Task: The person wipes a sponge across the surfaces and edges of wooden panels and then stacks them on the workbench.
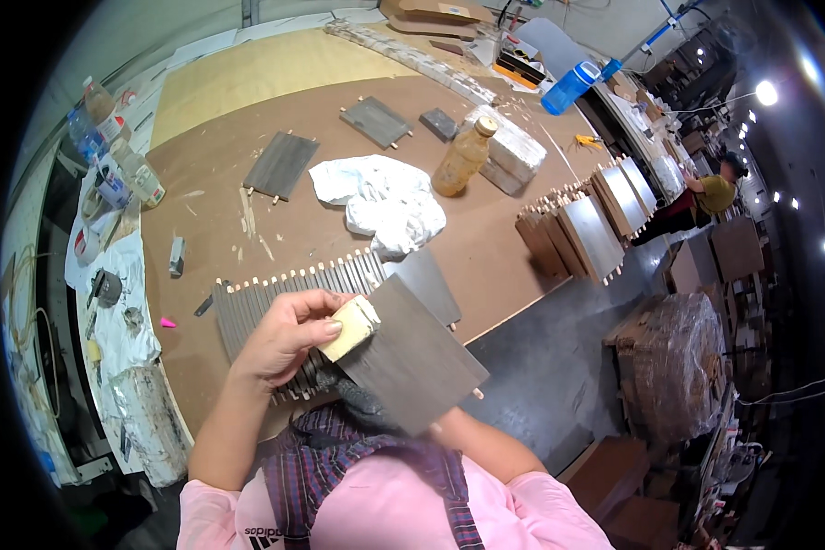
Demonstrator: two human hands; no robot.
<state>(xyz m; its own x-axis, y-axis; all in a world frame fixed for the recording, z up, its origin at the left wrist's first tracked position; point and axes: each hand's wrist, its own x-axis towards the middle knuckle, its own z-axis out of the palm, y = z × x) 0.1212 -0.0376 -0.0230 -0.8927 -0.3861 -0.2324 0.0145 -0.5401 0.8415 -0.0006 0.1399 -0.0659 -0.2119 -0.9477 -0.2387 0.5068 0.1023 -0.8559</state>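
Between the thumb and fingers of my left hand is a small yellow sponge. Its dark-smudged end touches the upper left edge of a grey wood-grain panel with a light dowel peg at its right corner. My right hand supports this panel from beneath; its fingers are hidden behind it. Under and beyond my left hand stands a long row of similar panels, on edge, with pegs sticking up. Another grey panel lies flat just beyond the held one.
A crumpled white cloth lies mid-table beside a bottle of yellowish-brown liquid and a wrapped block. Two loose panels, one of them a pegged panel, lie farther back. Stacked panels stand at the right edge. A person is at the far right.
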